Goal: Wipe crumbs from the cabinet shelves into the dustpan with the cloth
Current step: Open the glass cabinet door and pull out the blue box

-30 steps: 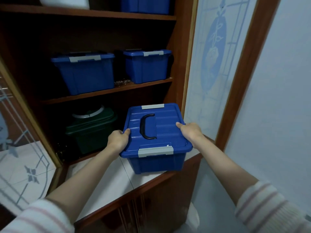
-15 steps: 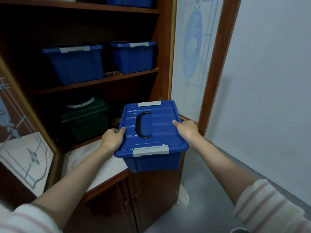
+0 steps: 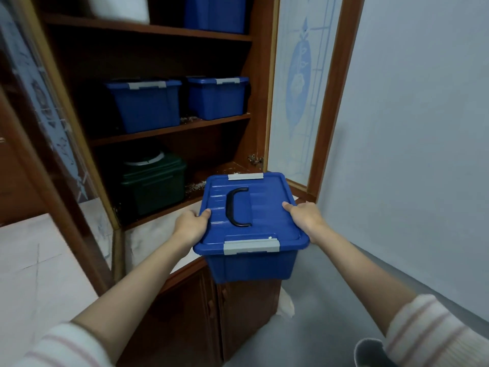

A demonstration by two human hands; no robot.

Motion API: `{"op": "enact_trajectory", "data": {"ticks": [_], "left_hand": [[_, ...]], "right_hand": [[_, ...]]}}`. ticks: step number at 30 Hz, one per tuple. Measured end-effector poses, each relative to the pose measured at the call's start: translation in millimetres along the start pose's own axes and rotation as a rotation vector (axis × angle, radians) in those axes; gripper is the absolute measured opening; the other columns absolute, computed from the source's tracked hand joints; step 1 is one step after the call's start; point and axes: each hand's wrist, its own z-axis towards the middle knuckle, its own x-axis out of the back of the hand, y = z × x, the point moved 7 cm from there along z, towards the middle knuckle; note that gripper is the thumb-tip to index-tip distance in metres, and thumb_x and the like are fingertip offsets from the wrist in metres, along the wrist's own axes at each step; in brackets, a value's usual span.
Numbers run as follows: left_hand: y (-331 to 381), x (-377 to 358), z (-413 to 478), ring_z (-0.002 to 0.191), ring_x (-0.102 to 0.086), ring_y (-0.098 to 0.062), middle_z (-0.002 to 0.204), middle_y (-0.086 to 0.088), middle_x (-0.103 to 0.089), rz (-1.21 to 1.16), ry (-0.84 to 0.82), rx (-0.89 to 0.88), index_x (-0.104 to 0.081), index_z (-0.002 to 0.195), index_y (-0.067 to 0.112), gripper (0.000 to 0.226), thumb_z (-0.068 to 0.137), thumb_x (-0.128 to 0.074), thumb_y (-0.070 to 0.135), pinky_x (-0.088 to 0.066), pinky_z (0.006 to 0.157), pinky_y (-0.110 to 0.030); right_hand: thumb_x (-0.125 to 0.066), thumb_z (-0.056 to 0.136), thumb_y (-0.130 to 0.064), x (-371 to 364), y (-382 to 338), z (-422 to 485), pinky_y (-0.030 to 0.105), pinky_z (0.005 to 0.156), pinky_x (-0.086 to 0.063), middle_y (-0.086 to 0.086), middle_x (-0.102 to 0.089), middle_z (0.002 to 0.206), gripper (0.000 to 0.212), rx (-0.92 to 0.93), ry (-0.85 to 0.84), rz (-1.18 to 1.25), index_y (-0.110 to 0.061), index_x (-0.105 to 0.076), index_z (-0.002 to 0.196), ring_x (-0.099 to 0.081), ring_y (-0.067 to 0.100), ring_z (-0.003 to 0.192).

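Head view: blue lidded box [image 3: 254,207] held in the air at the near right corner of the cabinet, base hanging past the white ledge [image 3: 148,234] and in front of the lower doors [image 3: 211,313]. Grip: left hand [image 3: 189,226] clamped on the left rim of the lid, thumb on top, fingers hidden below the rim; right hand [image 3: 304,221] clamped on the right rim the same way. Lid level, black handle [image 3: 236,206] lying flat at centre, grey latches [image 3: 251,246] at near and far edges. Scattered crumbs [image 3: 197,185] on the bottom shelf [image 3: 225,168], right of a dark green box [image 3: 153,184] and just beyond the held box. More of them on the middle shelf [image 3: 169,131], at the gap between the left blue box [image 3: 145,107] and the right blue box [image 3: 217,98]. Another blue tub [image 3: 214,11] and something white on the top shelf [image 3: 148,26]. Glass door [image 3: 299,88] open at right, beside a pale wall. Grey object at the near right edge, cut off, not identifiable.
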Motion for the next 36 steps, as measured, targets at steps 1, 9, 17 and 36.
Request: {"op": "enact_trajectory", "data": {"ticks": [1,9,17,36], "left_hand": [[-6.1,7.2,-7.7,0.087,-0.063,-0.031,0.096,-0.016,-0.065,0.017,-0.011,-0.002,-0.054,0.084,0.008,0.034,0.095,-0.047,0.039,-0.049,0.075,-0.036],[-45.4,46.1,-70.6,0.078,-0.054,-0.021,0.090,-0.010,-0.058,0.164,-0.056,-0.017,-0.057,0.098,0.003,0.036,0.098,-0.043,0.035,-0.040,0.066,-0.028],[-79.4,77.4,-123.7,0.076,-0.055,-0.018,0.091,-0.008,-0.058,0.114,-0.073,-0.016,-0.054,0.096,0.006,0.031,0.097,-0.042,0.035,-0.041,0.061,-0.026],[-176.0,118.8,-265.1,0.078,-0.059,-0.017,0.092,-0.006,-0.061,0.042,0.014,0.172,-0.058,0.097,0.006,0.034,0.097,-0.042,0.036,-0.042,0.059,-0.021]], "right_hand": [[-0.057,0.092,-0.035,-4.1,2.8,-12.1,0.029,0.057,-0.047,0.013,-0.063,0.093,0.029,0.000,0.003,0.010,-0.011,-0.052,0.077,-0.061,0.024,0.074],[-0.057,0.092,-0.035,-26.2,39.8,-105.6,0.026,0.050,-0.040,0.009,-0.060,0.083,0.030,-0.079,0.010,0.007,-0.008,-0.051,0.082,-0.057,0.020,0.066],[-0.057,0.092,-0.036,-42.2,51.8,-161.8,0.026,0.048,-0.037,0.007,-0.057,0.073,0.038,-0.079,-0.005,0.001,-0.009,-0.046,0.067,-0.054,0.020,0.060],[-0.058,0.091,-0.037,-77.4,108.4,-257.7,0.041,0.078,-0.053,0.015,-0.065,0.091,0.034,-0.045,-0.217,-0.058,-0.008,-0.049,0.075,-0.065,0.032,0.086]]}}
